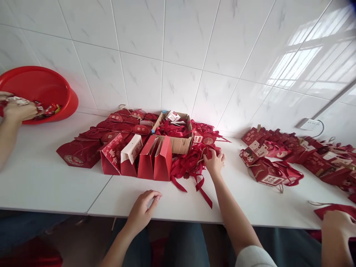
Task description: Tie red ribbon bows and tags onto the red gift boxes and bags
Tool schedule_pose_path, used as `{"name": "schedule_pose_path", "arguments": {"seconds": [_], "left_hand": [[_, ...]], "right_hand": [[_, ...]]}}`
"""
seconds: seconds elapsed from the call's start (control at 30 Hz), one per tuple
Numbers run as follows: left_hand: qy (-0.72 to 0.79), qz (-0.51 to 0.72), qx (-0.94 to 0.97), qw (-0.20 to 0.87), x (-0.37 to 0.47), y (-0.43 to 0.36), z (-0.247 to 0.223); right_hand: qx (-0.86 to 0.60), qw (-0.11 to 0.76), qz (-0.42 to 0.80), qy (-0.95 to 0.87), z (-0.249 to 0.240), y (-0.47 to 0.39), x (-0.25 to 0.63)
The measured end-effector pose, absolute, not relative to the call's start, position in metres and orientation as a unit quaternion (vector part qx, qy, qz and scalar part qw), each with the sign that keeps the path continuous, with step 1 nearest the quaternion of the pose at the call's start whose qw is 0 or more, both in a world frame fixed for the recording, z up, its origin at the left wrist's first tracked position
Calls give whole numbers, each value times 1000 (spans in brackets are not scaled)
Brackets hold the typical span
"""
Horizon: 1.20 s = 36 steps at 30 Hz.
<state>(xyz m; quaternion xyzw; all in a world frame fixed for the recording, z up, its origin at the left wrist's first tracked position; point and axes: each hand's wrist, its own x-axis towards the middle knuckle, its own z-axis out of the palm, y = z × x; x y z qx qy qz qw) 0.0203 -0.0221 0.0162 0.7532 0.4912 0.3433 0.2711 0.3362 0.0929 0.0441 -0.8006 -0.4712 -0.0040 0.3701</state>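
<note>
My left hand (143, 209) rests empty near the edge of the white table (55, 185), thumb and fingers loosely apart. Beyond it stand four upright red boxes (162, 159). They crowd the ribbon pile (186, 165), where my right hand (215, 161) sits, fingers bent over it (clamped or not, I can't tell). Behind, a cardboard carton (181, 145) blocks the way to the tiled wall (183, 85).

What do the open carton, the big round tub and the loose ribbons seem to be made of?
Carton: matte corrugated cardboard, by its plain brown, rough-edged flaps.
Tub: probably plastic, smooth and slightly glossy, evenly red.
Ribbons: likely satin or similar fabric, soft sheen, lying in limp flat strips.
</note>
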Motion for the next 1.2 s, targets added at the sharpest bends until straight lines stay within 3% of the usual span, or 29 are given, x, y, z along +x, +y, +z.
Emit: {"name": "schedule_pose_path", "arguments": {"seconds": [0.5, 0.7, 0.97, 1.2], "left_hand": [[503, 352, 740, 275, 18, -18, 9], [508, 357, 728, 290, 17, -19, 8], [499, 365, 721, 312, 19, -22, 11], [502, 376, 709, 322, 22, -33, 17]], "right_hand": [[-882, 295, -62, -361, 45, 13, 520], [-900, 310, -78, -298, 57, 2, 561], [-831, 373, -144, -387, 38, 54, 453], [-743, 404, -23, -533, 6, 93, 339]]}}
